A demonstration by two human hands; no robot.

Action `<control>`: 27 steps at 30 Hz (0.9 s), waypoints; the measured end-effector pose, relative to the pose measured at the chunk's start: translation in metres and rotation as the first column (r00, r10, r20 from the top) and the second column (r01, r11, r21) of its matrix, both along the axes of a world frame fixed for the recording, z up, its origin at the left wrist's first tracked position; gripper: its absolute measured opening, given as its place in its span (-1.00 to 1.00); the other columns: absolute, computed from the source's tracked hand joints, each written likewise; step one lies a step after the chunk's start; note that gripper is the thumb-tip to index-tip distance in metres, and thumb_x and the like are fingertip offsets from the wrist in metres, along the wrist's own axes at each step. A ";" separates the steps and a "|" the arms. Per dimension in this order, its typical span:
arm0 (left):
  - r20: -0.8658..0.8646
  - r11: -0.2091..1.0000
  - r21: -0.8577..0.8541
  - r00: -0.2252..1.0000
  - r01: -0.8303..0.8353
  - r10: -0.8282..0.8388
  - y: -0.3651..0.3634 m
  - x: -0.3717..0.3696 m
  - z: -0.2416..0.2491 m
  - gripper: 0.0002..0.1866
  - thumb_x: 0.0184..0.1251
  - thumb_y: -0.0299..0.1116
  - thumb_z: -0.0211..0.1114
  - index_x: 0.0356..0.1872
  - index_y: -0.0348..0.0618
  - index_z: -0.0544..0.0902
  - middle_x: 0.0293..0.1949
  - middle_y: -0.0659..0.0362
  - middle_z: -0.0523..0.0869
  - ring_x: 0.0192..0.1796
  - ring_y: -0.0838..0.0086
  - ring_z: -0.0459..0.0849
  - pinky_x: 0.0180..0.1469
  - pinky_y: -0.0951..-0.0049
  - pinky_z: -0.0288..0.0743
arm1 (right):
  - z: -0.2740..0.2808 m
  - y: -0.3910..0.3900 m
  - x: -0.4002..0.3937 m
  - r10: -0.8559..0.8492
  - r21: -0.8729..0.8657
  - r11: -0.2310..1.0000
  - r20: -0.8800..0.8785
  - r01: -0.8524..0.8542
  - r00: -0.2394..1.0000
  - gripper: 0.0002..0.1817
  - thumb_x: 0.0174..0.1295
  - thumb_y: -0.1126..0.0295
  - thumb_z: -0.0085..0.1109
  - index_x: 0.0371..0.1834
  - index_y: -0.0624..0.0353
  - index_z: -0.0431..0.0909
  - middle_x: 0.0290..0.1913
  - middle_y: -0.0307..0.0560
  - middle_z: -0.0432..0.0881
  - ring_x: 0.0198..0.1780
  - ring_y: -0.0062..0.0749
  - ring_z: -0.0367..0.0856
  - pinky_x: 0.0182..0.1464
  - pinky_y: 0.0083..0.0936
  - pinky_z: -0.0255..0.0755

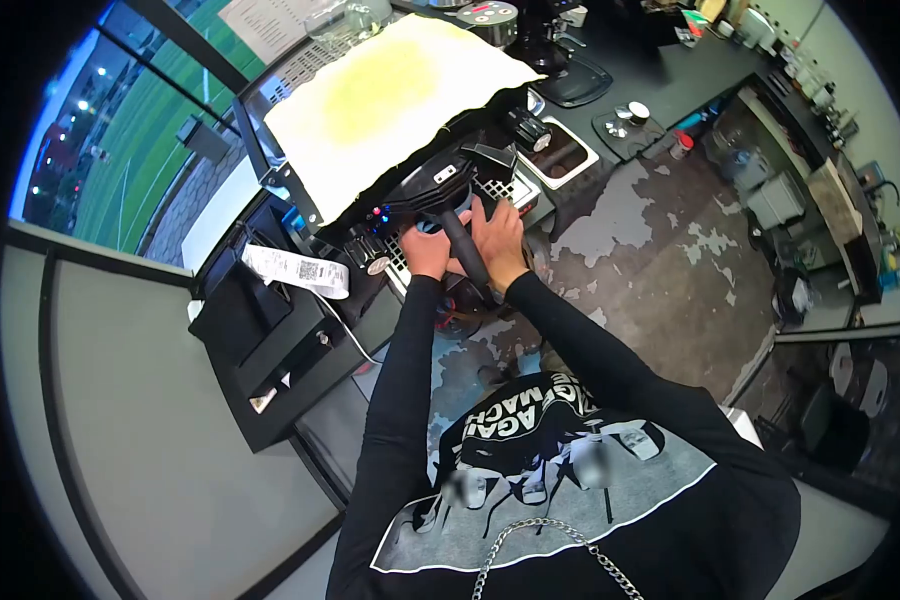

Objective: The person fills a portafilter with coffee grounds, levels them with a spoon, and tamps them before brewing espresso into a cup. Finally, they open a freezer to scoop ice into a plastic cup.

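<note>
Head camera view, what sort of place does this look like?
Most likely a café or coffee bar: there is what looks like an espresso machine, a black portafilter handle jutting from its front, and a long printed receipt with a QR code nearby.

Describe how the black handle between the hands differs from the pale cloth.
The handle is black; the cloth is pale yellow. The handle is slim; the cloth is a broad sheet. The handle juts out from the coffee machine; the cloth lies over its top. Both are at that machine.
</note>
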State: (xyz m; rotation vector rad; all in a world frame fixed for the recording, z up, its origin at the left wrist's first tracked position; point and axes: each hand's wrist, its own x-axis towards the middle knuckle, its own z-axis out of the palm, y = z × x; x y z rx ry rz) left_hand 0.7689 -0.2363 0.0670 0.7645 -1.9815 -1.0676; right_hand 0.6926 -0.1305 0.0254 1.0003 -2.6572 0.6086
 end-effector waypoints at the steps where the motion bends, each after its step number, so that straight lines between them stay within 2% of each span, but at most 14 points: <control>1: -0.020 0.998 0.060 1.000 0.023 -0.022 -0.004 0.002 0.002 -0.15 -0.16 -0.02 0.82 0.13 -0.35 0.67 0.14 -0.05 0.76 0.16 0.17 0.72 0.27 0.27 0.52 | 0.031 0.007 0.012 0.034 -0.085 0.996 0.067 -0.028 0.997 0.03 0.01 -0.10 0.39 0.54 0.19 0.26 0.29 0.49 0.31 0.26 0.35 0.30 0.27 0.09 0.24; 2: -0.039 0.992 0.120 0.998 0.045 -0.040 -0.006 0.004 0.004 -0.14 -0.16 -0.03 0.81 0.15 -0.34 0.66 0.15 -0.08 0.75 0.19 0.14 0.72 0.29 0.27 0.51 | 0.049 0.009 0.022 0.075 -0.172 0.984 0.129 -0.052 0.989 -0.03 0.09 -0.07 0.33 0.53 0.25 0.26 0.29 0.47 0.31 0.26 0.35 0.30 0.26 0.10 0.24; 3: -0.040 0.991 0.117 0.998 0.060 -0.056 -0.009 0.004 0.005 -0.14 -0.16 -0.03 0.81 0.15 -0.34 0.66 0.15 -0.08 0.75 0.19 0.14 0.72 0.29 0.27 0.51 | 0.047 0.003 0.028 0.048 -0.241 0.970 0.095 -0.024 0.994 -0.03 0.11 -0.05 0.28 0.53 0.32 0.23 0.29 0.46 0.29 0.26 0.36 0.29 0.27 0.14 0.22; 6: 0.047 0.996 -0.031 0.996 0.083 -0.081 -0.013 0.006 0.003 -0.03 -0.17 -0.01 0.80 0.27 -0.38 0.57 0.20 -0.15 0.72 0.22 0.07 0.70 0.34 0.22 0.48 | 0.021 -0.018 0.028 -0.110 -0.231 0.965 0.075 0.125 0.991 0.07 -0.01 -0.10 0.35 0.54 0.30 0.22 0.30 0.47 0.28 0.28 0.36 0.27 0.30 0.16 0.20; 8: 0.095 0.997 0.009 0.993 0.074 -0.075 -0.012 0.006 0.002 -0.02 -0.16 0.00 0.79 0.28 -0.38 0.56 0.22 -0.17 0.71 0.24 0.04 0.68 0.36 0.19 0.47 | 0.031 -0.014 0.031 -0.132 -0.231 0.962 0.062 0.143 0.989 0.08 -0.02 -0.02 0.37 0.55 0.31 0.17 0.32 0.48 0.26 0.30 0.38 0.26 0.34 0.16 0.17; 10: 0.120 0.997 -0.068 0.992 0.046 -0.038 -0.014 0.003 -0.006 -0.01 -0.15 0.01 0.78 0.28 -0.38 0.56 0.21 -0.18 0.71 0.24 0.00 0.67 0.36 0.18 0.47 | 0.045 0.005 0.031 0.060 -0.239 0.971 0.187 -0.014 0.981 0.11 0.04 0.00 0.43 0.59 0.33 0.10 0.38 0.51 0.23 0.37 0.43 0.21 0.38 0.18 0.15; 11: 0.072 0.996 -0.032 0.995 0.078 -0.075 -0.011 0.004 0.002 -0.01 -0.14 0.03 0.78 0.26 -0.43 0.57 0.20 -0.18 0.72 0.22 0.00 0.69 0.35 0.19 0.48 | 0.046 0.017 0.023 0.164 -0.226 0.969 0.271 -0.103 0.949 0.25 0.03 -0.14 0.50 0.65 0.31 0.00 0.48 0.58 0.14 0.48 0.53 0.13 0.51 0.24 0.07; 12: 0.074 0.995 -0.033 0.993 0.090 -0.087 -0.007 0.005 0.011 -0.01 -0.14 0.03 0.78 0.26 -0.43 0.57 0.20 -0.18 0.72 0.22 0.00 0.69 0.35 0.19 0.48 | 0.045 0.028 0.018 0.153 -0.227 0.970 0.273 -0.091 0.950 0.25 0.03 -0.14 0.50 0.65 0.31 0.00 0.48 0.58 0.14 0.48 0.53 0.13 0.51 0.24 0.07; 14: 0.169 0.998 0.055 0.985 0.028 -0.037 -0.002 0.004 0.017 -0.04 -0.13 0.05 0.78 0.21 -0.47 0.60 0.18 -0.18 0.73 0.19 0.02 0.71 0.33 0.20 0.49 | 0.035 0.054 0.007 0.331 -0.365 0.894 0.143 -0.262 0.933 0.33 -0.07 -0.08 0.63 0.67 0.29 -0.02 0.55 0.54 0.07 0.55 0.52 0.08 0.57 0.19 0.05; 16: 0.064 0.999 0.002 0.997 0.051 -0.051 -0.007 0.000 0.005 -0.12 -0.06 0.05 0.76 0.15 -0.47 0.65 0.17 -0.17 0.74 0.18 0.06 0.72 0.31 0.21 0.50 | 0.032 0.085 -0.002 0.347 -0.370 0.888 0.154 -0.272 0.925 0.26 -0.01 0.02 0.65 0.69 0.19 0.03 0.59 0.36 0.09 0.57 0.39 0.11 0.58 0.10 0.11; 19: 0.061 0.998 0.036 0.996 0.061 -0.063 -0.001 0.002 0.013 -0.20 -0.04 -0.01 0.75 0.12 -0.43 0.67 0.13 -0.15 0.75 0.15 0.02 0.73 0.31 0.16 0.50 | 0.038 0.111 -0.009 0.349 -0.270 0.911 0.100 -0.312 0.932 0.17 0.05 0.02 0.62 0.69 0.05 0.10 0.58 0.32 0.12 0.56 0.33 0.14 0.57 0.08 0.11; 21: 0.097 0.998 0.035 0.994 0.054 -0.057 0.002 0.003 0.021 -0.22 -0.01 0.01 0.74 0.09 -0.43 0.68 0.11 -0.16 0.77 0.14 0.02 0.74 0.30 0.16 0.50 | 0.038 0.114 -0.015 0.373 -0.117 0.922 0.015 -0.369 0.928 0.07 0.11 -0.01 0.57 0.68 -0.12 0.17 0.57 0.29 0.15 0.55 0.26 0.17 0.55 0.13 0.08; 26: 0.205 0.996 0.077 0.978 -0.043 0.026 -0.002 -0.004 0.007 -0.21 -0.03 0.05 0.75 0.05 -0.45 0.70 0.09 -0.16 0.78 0.13 0.03 0.74 0.29 0.17 0.50 | 0.037 0.109 -0.025 0.442 -0.034 0.897 0.030 -0.441 0.896 0.04 0.15 -0.10 0.52 0.69 -0.27 0.17 0.59 0.28 0.13 0.56 0.24 0.16 0.53 0.29 0.02; 27: 0.203 0.995 0.094 0.979 -0.034 0.014 0.000 -0.003 0.006 -0.15 -0.04 0.05 0.75 0.12 -0.46 0.65 0.14 -0.18 0.74 0.17 0.02 0.72 0.31 0.18 0.49 | 0.035 0.109 -0.028 0.451 -0.029 0.893 0.045 -0.450 0.892 0.05 0.14 -0.11 0.52 0.69 -0.27 0.15 0.60 0.28 0.12 0.57 0.24 0.14 0.53 0.31 0.01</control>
